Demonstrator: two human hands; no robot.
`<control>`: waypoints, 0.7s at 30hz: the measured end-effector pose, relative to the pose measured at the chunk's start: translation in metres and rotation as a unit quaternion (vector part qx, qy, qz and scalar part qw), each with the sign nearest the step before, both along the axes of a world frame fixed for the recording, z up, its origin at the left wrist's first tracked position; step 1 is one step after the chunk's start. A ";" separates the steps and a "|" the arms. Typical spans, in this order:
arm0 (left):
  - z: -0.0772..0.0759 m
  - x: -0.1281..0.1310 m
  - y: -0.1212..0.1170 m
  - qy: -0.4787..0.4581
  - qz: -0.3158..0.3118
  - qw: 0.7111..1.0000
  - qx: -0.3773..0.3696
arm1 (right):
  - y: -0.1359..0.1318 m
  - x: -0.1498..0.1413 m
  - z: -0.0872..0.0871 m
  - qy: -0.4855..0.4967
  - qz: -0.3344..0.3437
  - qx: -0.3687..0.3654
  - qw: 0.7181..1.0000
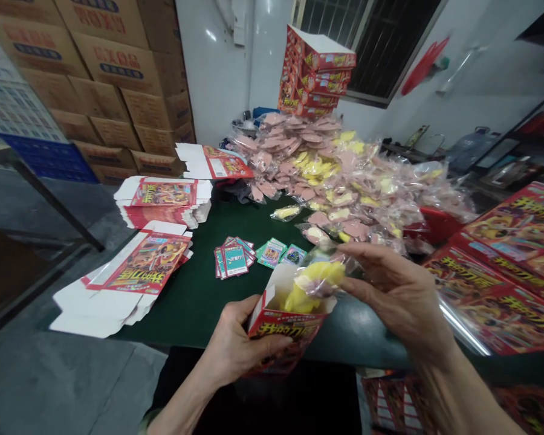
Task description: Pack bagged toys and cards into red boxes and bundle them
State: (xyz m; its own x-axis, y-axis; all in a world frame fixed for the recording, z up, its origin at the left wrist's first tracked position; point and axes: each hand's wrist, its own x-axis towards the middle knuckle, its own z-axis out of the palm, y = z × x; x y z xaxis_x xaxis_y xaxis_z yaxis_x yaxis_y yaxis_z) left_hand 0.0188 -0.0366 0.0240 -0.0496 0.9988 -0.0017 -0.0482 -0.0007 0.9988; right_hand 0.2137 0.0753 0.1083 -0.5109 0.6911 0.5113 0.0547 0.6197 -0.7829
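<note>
- Clear packet (317, 279) holding something yellow: I see it at the mouth of the red box (286, 326), above the near edge of the green surface (194, 302). I cannot tell how far into the box it reaches.
- My left hand (240, 344) is closed around the red box, gripping it upright with the open flaps facing up.
- My right hand (390, 290) is closed on the clear packet, pinching it from the far side.
- Behind the hands, on the green surface, lies a small spread of printed cards (234, 260), with green cards (272, 252) just beside them.
- Farther along the green surface rises a heap of pink and yellow packets (326, 175), and a stack of red boxes (317, 72) is piled behind it.
- Flat box blanks (138, 266) lie on the left part of the green surface, with more (163, 199) just beyond them.
- Assembled red boxes (503, 266) sit in rows to the right of the green surface.
- Brown cartons (118, 78) are stacked high beyond its left end.
</note>
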 end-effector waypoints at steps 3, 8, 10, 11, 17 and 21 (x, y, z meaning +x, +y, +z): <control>0.003 0.001 -0.001 0.008 0.012 1.000 0.020 | -0.011 -0.007 0.003 -0.075 0.042 0.095 0.992; 0.003 0.002 -0.008 0.009 0.041 0.999 0.023 | -0.018 -0.025 -0.002 -0.166 0.108 0.115 0.974; 0.004 0.003 -0.010 0.003 0.042 0.999 0.025 | -0.019 -0.031 -0.003 -0.195 0.127 0.100 0.967; 0.004 0.004 -0.010 0.006 0.038 0.999 0.028 | -0.020 -0.034 -0.003 -0.216 0.148 0.100 0.960; -0.001 0.005 -0.014 0.045 0.057 0.996 0.051 | -0.032 -0.039 -0.008 -0.223 0.173 0.134 0.950; 0.000 0.001 -0.026 0.122 0.167 0.966 0.155 | -0.057 -0.018 -0.005 -0.132 0.085 0.264 0.952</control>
State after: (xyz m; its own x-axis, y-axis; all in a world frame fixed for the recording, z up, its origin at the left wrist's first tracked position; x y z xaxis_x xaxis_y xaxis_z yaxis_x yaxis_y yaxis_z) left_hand 0.0195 -0.0626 0.0236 -0.3304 0.8773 0.3481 0.2439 -0.2770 0.9294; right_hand 0.1962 0.0184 0.1034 -0.7513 0.2694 0.6025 0.0709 0.9406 -0.3322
